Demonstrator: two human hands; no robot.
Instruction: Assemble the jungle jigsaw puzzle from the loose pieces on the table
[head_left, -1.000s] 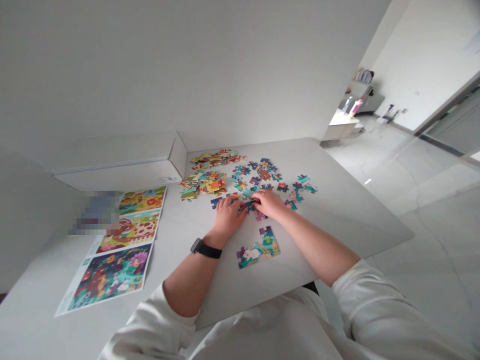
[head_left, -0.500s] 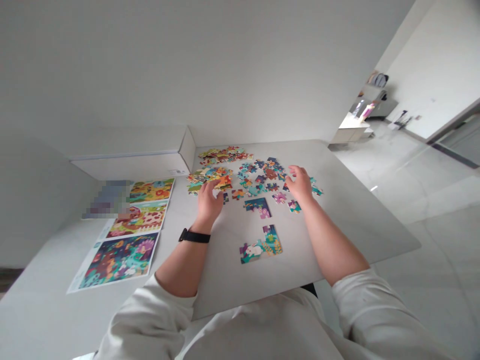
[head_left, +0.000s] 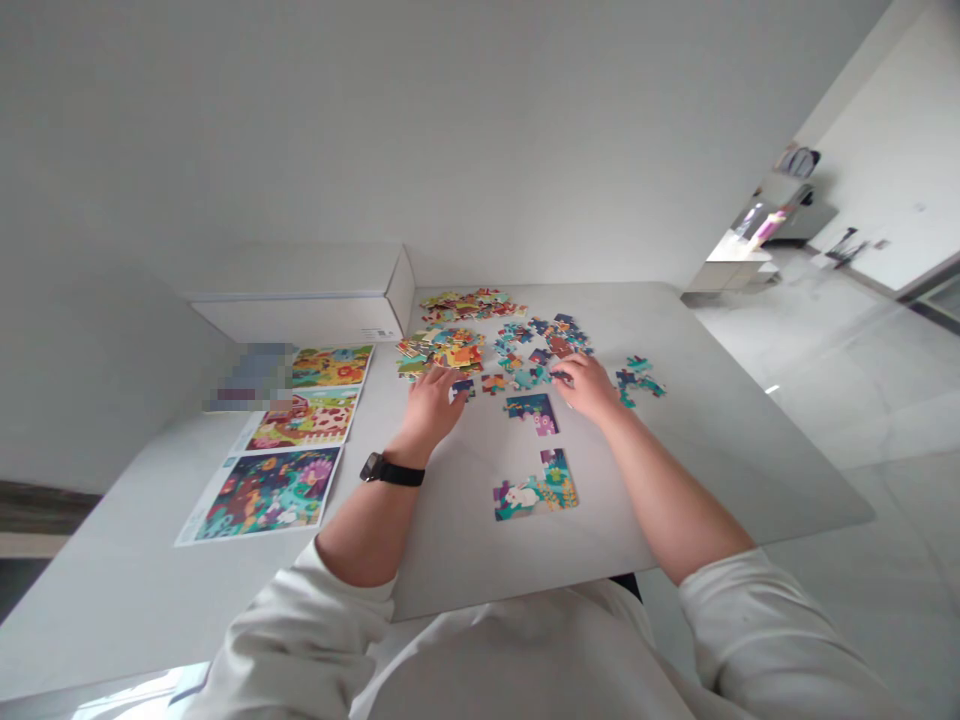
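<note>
My left hand (head_left: 433, 408) is open, thumb apart from the fingers, at the near edge of a heap of orange and yellow puzzle pieces (head_left: 457, 356). Beside its thumb is a dark blue puzzle piece (head_left: 463, 387). My right hand (head_left: 589, 387) has bent, parted fingers, low over the near right side of the loose blue and teal puzzle pieces (head_left: 537, 356); what lies under it is hidden. Between my forearms are two joined sections: a dark blue one with a pink figure (head_left: 532, 411) and, nearer me, one with a white rabbit (head_left: 529, 495).
Reference picture sheets (head_left: 281, 495) lie at left, partly under a blurred object (head_left: 251, 378). Behind them stands a long white box (head_left: 300, 318) against the wall. Another heap of pieces (head_left: 472, 304) lies at the back. A few teal pieces (head_left: 637, 381) sit right of my right hand.
My right hand has moved left and lower over the loose pieces, covering the pink piece near it. My left hand stays by the orange heap. The view has shifted slightly.
</note>
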